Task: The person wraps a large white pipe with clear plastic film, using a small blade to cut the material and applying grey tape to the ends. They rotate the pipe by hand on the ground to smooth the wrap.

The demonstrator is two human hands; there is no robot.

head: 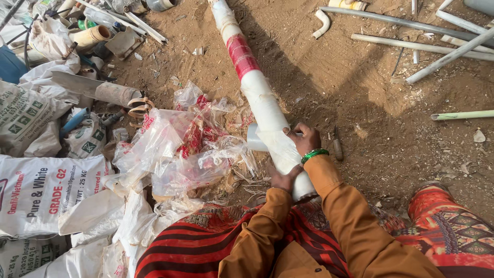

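A person in orange sleeves sits on bare dirt ground (360, 113) with a long white pipe (260, 98) running from their lap up and away across the ground. The pipe's near end lies between the two hands, just above the red striped cloth (206, 242) over the lap.

The right hand (304, 138) lies on top of the pipe, fingers curled over its right side and onto the clear plastic wrap (280, 149) that covers this stretch; its grip is clenched on the wrapped pipe. A green bangle (314, 153) sits at that wrist. The left hand (282, 180) is lower, against the pipe's left side near the end; the fingers are mostly hidden behind the pipe, so I cannot tell whether its grip is clenched or released.

A red band (242, 55) wraps the pipe farther up. A short white stub (254, 138) juts out of the pipe's left side, just beside the right hand.

Left of the pipe lies a heap of crumpled clear plastic bags (180, 149) with red print. Farther left are white sacks (46, 190) and a grey pipe piece (110, 92). A small dark tool (337, 145) lies on the dirt just right of the right hand. Thin pipes (422, 46) lie scattered at the top right, and a pale green one (463, 115) lies at the right edge.
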